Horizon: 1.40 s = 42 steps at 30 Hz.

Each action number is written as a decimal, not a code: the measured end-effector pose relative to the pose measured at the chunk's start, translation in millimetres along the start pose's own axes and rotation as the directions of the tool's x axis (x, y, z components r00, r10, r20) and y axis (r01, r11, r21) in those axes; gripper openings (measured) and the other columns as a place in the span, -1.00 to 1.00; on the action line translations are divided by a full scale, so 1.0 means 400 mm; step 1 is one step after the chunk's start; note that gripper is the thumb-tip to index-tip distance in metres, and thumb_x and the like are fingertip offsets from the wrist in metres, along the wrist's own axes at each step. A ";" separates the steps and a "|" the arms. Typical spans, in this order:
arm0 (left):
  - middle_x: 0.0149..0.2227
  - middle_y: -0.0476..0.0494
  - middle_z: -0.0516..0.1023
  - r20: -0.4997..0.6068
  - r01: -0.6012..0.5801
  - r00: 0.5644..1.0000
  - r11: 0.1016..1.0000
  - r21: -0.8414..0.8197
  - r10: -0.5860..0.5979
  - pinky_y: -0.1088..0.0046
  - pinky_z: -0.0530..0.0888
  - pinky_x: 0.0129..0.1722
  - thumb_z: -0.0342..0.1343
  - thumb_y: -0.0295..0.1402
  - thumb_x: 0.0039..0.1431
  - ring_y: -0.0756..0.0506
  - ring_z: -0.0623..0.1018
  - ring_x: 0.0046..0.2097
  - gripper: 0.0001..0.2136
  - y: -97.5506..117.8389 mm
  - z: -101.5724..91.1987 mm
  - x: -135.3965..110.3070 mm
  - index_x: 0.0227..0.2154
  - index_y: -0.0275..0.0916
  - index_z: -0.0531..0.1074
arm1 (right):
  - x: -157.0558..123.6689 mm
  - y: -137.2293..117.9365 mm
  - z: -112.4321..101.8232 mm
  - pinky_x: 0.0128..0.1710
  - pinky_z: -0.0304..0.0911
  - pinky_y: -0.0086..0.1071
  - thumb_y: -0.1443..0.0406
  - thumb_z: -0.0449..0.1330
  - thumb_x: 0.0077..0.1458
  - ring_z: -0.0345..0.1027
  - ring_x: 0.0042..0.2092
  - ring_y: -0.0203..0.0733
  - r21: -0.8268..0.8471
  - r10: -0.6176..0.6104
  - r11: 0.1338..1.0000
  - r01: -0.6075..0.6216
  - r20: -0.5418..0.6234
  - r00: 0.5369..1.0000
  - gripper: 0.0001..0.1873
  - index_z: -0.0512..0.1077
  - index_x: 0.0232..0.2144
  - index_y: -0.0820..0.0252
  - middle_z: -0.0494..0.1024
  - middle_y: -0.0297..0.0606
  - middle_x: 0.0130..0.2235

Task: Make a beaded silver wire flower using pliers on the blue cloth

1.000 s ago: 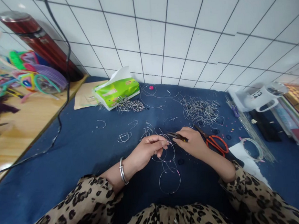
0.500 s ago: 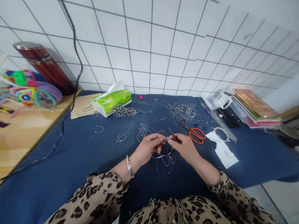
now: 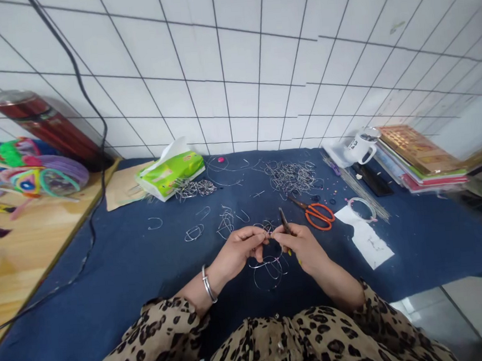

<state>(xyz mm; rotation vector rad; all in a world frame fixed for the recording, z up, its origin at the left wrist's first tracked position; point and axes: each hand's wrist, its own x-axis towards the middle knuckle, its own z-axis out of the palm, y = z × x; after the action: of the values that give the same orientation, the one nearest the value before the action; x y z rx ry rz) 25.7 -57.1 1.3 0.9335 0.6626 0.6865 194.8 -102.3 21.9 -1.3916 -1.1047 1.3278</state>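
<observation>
My left hand [image 3: 244, 247] wears a silver bangle and pinches a thin silvery wire between thumb and fingertips. Close beside it, my right hand [image 3: 302, 247] holds pliers [image 3: 283, 219], their dark jaws pointing up and away and bits of yellow handle showing below. Its thumb and forefinger also pinch at the wire, almost touching the left fingertips. Below the hands hang or lie loose loops of wire [image 3: 269, 273] with a small pink spot on them. The exact piece between the fingertips is too small to make out.
Orange-handled scissors [image 3: 319, 216] lie right of my hands, near a white paper [image 3: 373, 245] and a wire coil [image 3: 362, 210]. Tangled wire pieces [image 3: 293, 176] lie farther back. A green tissue pack [image 3: 169, 175], a mug [image 3: 363, 146] and a red flask [image 3: 49, 129] stand along the wall.
The view has shifted slightly. Both hands stay together at the wire, and the pliers in my right hand have turned, so their yellow handle now shows.
</observation>
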 end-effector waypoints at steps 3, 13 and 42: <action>-0.42 -0.08 0.47 -0.032 0.006 0.999 1.000 -0.008 -0.007 0.54 0.36 -0.57 0.16 -0.24 0.05 0.09 0.40 -0.59 -0.78 0.004 -0.009 0.010 -0.35 -0.33 0.44 | 0.026 -0.011 -0.007 -0.51 0.05 -0.48 0.14 0.17 -0.01 0.11 -0.53 -0.39 -0.068 0.034 0.997 -0.031 0.049 0.998 -0.76 0.42 -0.40 0.21 0.28 -0.45 -0.57; -0.63 0.01 0.41 -0.293 -0.013 0.953 0.973 0.229 0.081 0.54 0.29 -0.49 0.08 -0.21 0.13 0.06 0.37 -0.58 -0.77 0.005 -0.036 0.037 -0.33 -0.30 0.47 | 0.043 0.014 -0.049 -0.22 0.14 -0.33 0.24 0.05 0.14 0.26 -0.27 -0.19 -0.823 -0.386 0.426 0.376 0.211 0.898 -0.79 0.42 -0.26 0.20 0.45 -0.22 -0.37; -0.59 0.05 0.38 -0.224 -0.042 0.956 0.847 0.530 0.188 0.52 0.32 -0.36 0.04 -0.34 0.16 0.06 0.40 -0.51 -0.85 0.014 -0.003 0.017 -0.30 -0.31 0.43 | 0.017 0.021 -0.047 -0.38 -0.06 -0.37 0.12 0.00 0.18 0.20 -0.36 -0.24 -0.949 -0.397 0.101 0.300 0.238 0.886 -0.70 0.44 -0.33 0.15 0.41 -0.27 -0.46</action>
<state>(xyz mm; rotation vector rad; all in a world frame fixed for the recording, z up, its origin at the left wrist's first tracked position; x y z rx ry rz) 27.5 -49.1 4.3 1.4077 1.0755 0.7643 213.8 -97.7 12.7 -1.7867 -2.2833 -0.0279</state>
